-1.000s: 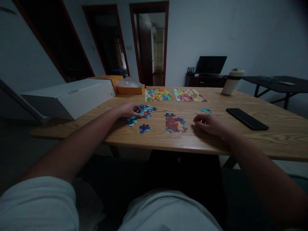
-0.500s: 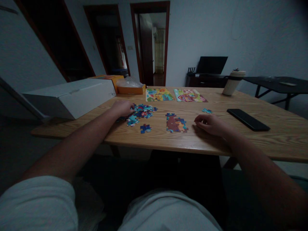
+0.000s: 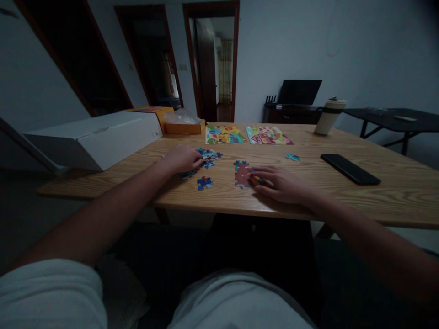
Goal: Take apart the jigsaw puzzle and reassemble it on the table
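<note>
My left hand [image 3: 183, 160] lies over the pile of loose blue puzzle pieces [image 3: 209, 156], its fingers curled at the pile; what they hold, if anything, is hidden. My right hand [image 3: 279, 183] rests with fingers apart on the right part of a joined brown puzzle section [image 3: 242, 175], covering some of it. A single dark blue piece [image 3: 205, 183] lies between the pile and the section. Another light blue piece [image 3: 292, 156] sits beyond my right hand.
Two finished-looking puzzle pictures [image 3: 225, 135] [image 3: 269, 135] lie at the table's far side. A white box [image 3: 103, 135] and an orange tray with plastic [image 3: 185, 128] stand at the left. A black phone [image 3: 350, 169] and a cup [image 3: 328, 119] are on the right.
My right hand has moved left onto the joined section, and its fingers have spread. My left hand has shifted slightly right over the pile, covering more of it.
</note>
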Tool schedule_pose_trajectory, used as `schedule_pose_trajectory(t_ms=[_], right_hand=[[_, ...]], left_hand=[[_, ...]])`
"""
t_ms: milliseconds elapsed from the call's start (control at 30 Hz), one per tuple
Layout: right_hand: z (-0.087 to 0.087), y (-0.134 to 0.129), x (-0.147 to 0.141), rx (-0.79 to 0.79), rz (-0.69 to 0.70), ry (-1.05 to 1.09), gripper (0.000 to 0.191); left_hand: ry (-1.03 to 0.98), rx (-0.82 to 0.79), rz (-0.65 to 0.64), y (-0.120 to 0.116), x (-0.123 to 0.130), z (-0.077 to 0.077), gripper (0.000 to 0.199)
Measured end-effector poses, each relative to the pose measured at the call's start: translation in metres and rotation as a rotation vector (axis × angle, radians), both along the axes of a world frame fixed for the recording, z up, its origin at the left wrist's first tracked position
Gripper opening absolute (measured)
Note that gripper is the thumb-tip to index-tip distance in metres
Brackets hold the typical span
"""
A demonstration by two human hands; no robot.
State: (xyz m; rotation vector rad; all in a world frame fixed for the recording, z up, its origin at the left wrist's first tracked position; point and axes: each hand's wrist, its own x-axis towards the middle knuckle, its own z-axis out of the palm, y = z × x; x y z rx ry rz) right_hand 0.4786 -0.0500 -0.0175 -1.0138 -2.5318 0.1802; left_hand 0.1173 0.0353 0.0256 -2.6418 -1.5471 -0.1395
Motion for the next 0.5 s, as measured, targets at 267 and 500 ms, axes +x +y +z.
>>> schedule_pose_trajectory(t_ms=[267, 500], right_hand=[[0.007, 0.022, 0.004, -0.156, 0.017, -0.105, 0.023], [0.011, 0.044, 0.015, -0.179, 0.043, -0.099, 0.024]], left_hand=[[0.055, 0.211, -0.106, -0.024, 0.093, -0.006, 0.037], [-0.094, -0.115, -0.349, -0.014, 0.125, -0.009, 0.045]])
